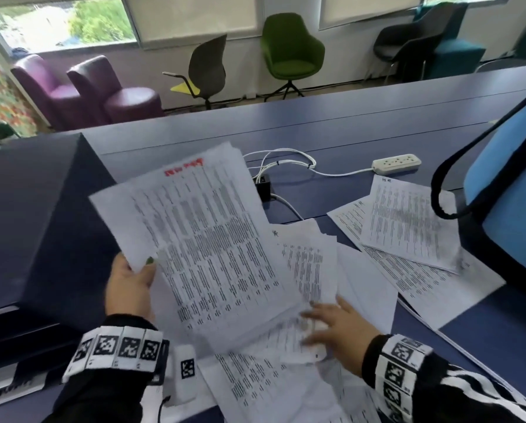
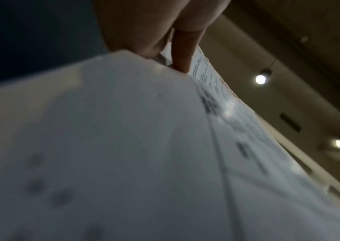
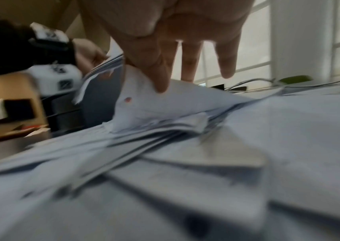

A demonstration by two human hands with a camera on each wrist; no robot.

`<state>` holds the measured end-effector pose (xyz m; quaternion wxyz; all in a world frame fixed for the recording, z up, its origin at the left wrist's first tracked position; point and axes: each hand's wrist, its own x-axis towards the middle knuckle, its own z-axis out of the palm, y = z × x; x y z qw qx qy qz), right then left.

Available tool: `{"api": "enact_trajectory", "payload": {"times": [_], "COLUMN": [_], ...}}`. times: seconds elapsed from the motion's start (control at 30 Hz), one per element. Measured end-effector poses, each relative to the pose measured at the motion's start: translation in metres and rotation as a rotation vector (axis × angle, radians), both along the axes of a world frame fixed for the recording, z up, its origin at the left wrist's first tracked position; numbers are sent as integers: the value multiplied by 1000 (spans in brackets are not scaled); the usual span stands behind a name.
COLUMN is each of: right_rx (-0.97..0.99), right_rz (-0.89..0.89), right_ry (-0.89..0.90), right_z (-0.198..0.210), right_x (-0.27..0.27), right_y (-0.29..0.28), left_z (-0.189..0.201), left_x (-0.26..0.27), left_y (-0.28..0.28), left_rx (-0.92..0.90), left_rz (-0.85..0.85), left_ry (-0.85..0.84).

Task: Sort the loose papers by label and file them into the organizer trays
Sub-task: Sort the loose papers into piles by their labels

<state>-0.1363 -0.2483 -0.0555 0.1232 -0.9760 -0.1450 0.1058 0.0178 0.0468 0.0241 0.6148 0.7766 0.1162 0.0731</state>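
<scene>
My left hand [image 1: 133, 280] grips the near left edge of a sheaf of printed papers [image 1: 200, 227], thumb on top, and holds it lifted and tilted over the table. A red handwritten label [image 1: 184, 167] marks its top sheet. In the left wrist view the fingers [image 2: 182, 53] press the same sheaf [image 2: 123, 146] from underneath. My right hand [image 1: 332, 322] lies with straight, spread fingers on the loose paper pile [image 1: 304, 270] beside it. The right wrist view shows those fingers [image 3: 163, 73] reaching onto a raised sheet [image 3: 165, 101]. The dark blue organizer [image 1: 42, 224] stands at the left.
More sorted sheets [image 1: 408, 236] lie at the right, partly under a blue bag [image 1: 509, 184] with a black strap. A white power strip [image 1: 397, 163] and its cables [image 1: 286, 161] lie farther back on the blue table [image 1: 332, 129]. Chairs stand beyond the table.
</scene>
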Motion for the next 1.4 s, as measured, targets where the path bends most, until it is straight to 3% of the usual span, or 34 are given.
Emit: {"api": "enact_trajectory", "payload": {"times": [0.03, 0.1, 0.17, 0.23, 0.3, 0.37, 0.4, 0.53, 0.6, 0.73, 0.97, 1.07, 1.17, 1.27, 1.4], "right_rx": [58, 276, 399, 508, 618, 858, 1001, 1169, 1024, 619, 775, 651, 349, 251, 103], "right_rz": [-136, -564, -1027, -1337, -1382, -1404, -1477, -1638, -1579, -1280, -1076, -1039, -971, -866, -514], "right_ry": [-155, -215, -7, 212, 380, 465, 440, 354, 341, 187, -188, -442, -587, -407, 262], "right_z": [-6, -1, 0, -5, -13, -6, -8, -7, -17, 0, 91, 144, 174, 162, 102], "right_x": [0, 2, -2, -11, -18, -19, -18, -17, -11, -4, 3, 3, 9, 23, 23], "right_y": [-8, -29, -60, -88, -107, -102, -100, -84, -82, -64, -49, -55, -54, -30, 17], "left_z": [-14, -40, -58, -73, -82, -91, -94, -103, -107, -116, -116, -118, -123, -131, -134], "left_x": [-1, -6, -19, -30, -38, -42, -41, -34, -32, -29, -29, -28, -26, -22, -22], "left_y": [-2, -9, -18, -26, -31, -31, -30, -24, -22, -19, -15, -14, -12, -10, -9], "left_rx": [-10, -5, 22, 81, 180, 262, 267, 246, 252, 269, 267, 285, 252, 228, 199], "left_rz": [-53, -159, -250, -317, -343, -373, -385, -389, -398, -418, -418, -411, -404, -403, -390], "left_ry": [56, 172, 261, 333, 421, 499, 521, 553, 559, 553, 546, 536, 543, 542, 537]}}
